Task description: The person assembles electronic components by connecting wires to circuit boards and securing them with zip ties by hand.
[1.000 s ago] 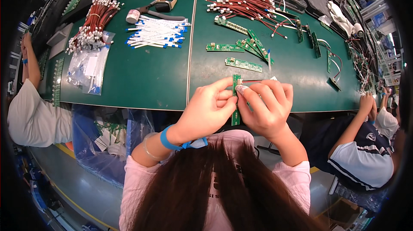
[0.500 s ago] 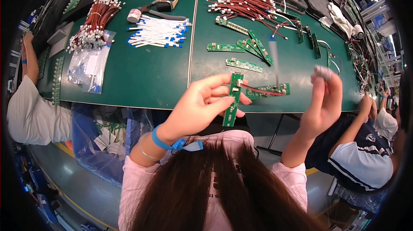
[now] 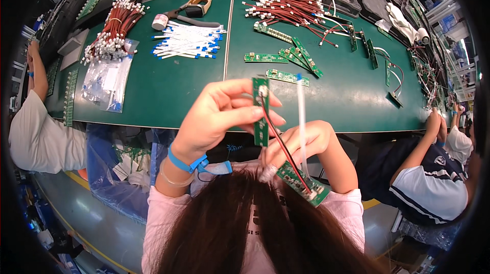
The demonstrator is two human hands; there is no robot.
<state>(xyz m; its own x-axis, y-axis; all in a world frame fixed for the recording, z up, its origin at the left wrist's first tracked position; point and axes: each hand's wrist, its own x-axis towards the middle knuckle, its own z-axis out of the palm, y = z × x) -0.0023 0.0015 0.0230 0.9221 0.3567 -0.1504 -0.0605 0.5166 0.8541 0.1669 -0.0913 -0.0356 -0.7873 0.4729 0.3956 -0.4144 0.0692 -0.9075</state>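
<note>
My left hand [image 3: 212,110] is closed on a narrow green circuit board [image 3: 261,121], pinched upright between thumb and fingers. Red and black wires [image 3: 275,133] run from a white connector near its top down to a second green circuit board [image 3: 303,184]. My right hand [image 3: 303,141] is bent inward just below the first board, its fingers curled closed, one tip wrapped in pale tape. This second board's end meets those fingers, though the grip itself is partly hidden. A white flat cable [image 3: 301,121] with a blue end stands up from the second board.
Several loose boards [image 3: 265,58] lie beyond my hands, with red-brown wire harnesses [image 3: 286,6] behind them. White flat cables [image 3: 189,40], pliers [image 3: 196,20] and a bundled harness [image 3: 115,24] sit left. Wired boards [image 3: 371,53] stand right. Co-workers' arms [image 3: 416,146] show at both sides.
My right hand has come left and down toward my left hand. The second board has left the table and is now near my body. My left hand has shifted slightly left with its board.
</note>
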